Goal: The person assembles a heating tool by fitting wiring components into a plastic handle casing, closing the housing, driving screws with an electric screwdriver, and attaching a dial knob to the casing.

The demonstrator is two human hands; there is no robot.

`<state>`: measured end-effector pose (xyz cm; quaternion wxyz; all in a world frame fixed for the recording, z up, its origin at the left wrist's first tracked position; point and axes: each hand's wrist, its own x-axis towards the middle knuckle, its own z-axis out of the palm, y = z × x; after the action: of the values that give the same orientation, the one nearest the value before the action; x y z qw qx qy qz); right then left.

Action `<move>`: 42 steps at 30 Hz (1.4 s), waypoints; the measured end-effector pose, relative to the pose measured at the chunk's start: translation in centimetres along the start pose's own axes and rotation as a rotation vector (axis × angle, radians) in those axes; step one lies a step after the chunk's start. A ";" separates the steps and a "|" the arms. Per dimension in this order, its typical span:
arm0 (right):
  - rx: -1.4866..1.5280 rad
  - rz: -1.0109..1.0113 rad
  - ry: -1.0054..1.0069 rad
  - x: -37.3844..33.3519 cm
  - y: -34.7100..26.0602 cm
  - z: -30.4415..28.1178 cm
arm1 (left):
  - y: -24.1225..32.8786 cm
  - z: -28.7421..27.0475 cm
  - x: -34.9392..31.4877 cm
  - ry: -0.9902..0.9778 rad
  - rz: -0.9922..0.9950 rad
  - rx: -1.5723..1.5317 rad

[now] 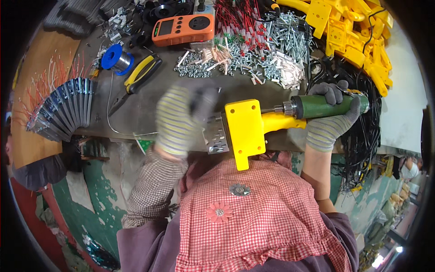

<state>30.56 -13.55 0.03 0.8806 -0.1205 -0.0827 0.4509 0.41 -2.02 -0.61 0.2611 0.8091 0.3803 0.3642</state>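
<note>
My right hand (pixel 330 122), in a striped glove with grey fingers, is wrapped round a green electric screwdriver (pixel 308 106). The tool lies nearly level, its bit pointing left at a yellow plastic housing (pixel 245 129). That housing has a flat face with corner holes and a handle reaching right under the screwdriver's tip. It rests at the table's near edge, against my apron. On its left is a perforated metal plate (pixel 216 136), partly covered. My left hand (pixel 176 118), gloved alike, is just left of the plate; motion smears its fingers, so their hold is unclear.
Across the table's back lie piles of screws (pixel 287 38), nuts (pixel 195 65), red wires (pixel 235 20) and an orange meter (pixel 183 28). Solder wire on a blue spool (pixel 117 59), cutting pliers (pixel 140 75) and stacked wired parts (pixel 63 109) sit left. Yellow housings (pixel 349 38) and black cables (pixel 362 140) fill the right.
</note>
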 end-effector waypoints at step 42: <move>-0.046 0.007 0.086 0.0 0.9 1.0 | -0.9 0.2 -4.9 0.095 0.233 0.145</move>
<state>29.63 -12.91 0.72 0.8787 -0.1601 -0.0546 0.4464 -1.97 -5.46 -3.32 0.1395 0.8465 0.3208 0.4014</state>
